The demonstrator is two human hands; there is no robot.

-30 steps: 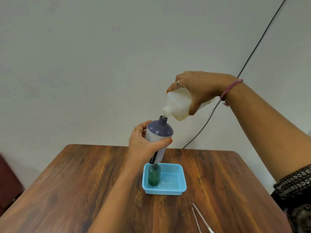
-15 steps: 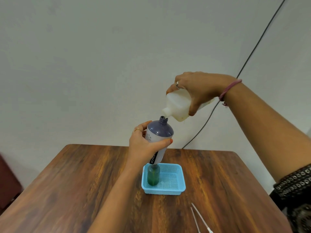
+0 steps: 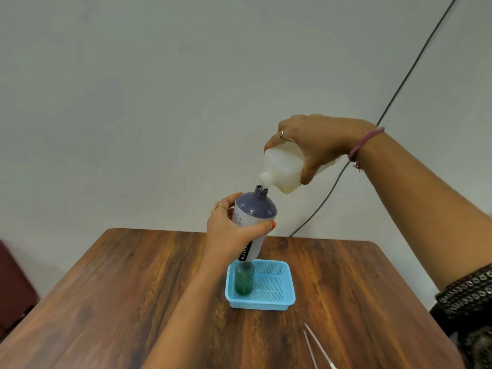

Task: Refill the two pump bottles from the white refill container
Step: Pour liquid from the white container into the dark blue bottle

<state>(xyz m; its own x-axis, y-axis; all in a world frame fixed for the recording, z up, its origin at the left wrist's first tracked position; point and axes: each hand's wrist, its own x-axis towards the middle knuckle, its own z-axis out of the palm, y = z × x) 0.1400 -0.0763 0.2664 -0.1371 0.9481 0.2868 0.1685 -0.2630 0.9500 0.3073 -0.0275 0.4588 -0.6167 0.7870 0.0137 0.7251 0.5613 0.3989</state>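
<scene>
My left hand (image 3: 229, 230) grips a purple-topped white bottle (image 3: 254, 211) with its pump off, held up above the table and tilted a little right. My right hand (image 3: 316, 145) holds the white refill container (image 3: 283, 169) tipped downward, its spout right at the purple bottle's open neck. A small green bottle (image 3: 244, 282) stands upright in the left side of a light blue mesh basket (image 3: 277, 302) on the wooden table (image 3: 106, 302), partly hidden behind the purple bottle's base.
Two thin white pump tubes (image 3: 315, 344) lie on the table near its front right. A black cable (image 3: 399, 83) runs down the wall behind my right arm. A dark red object (image 3: 13, 283) sits beside the table's left edge.
The refill container has dipped slightly lower, so its spout now sits at the purple bottle's neck. The left hand and bottle have barely moved.
</scene>
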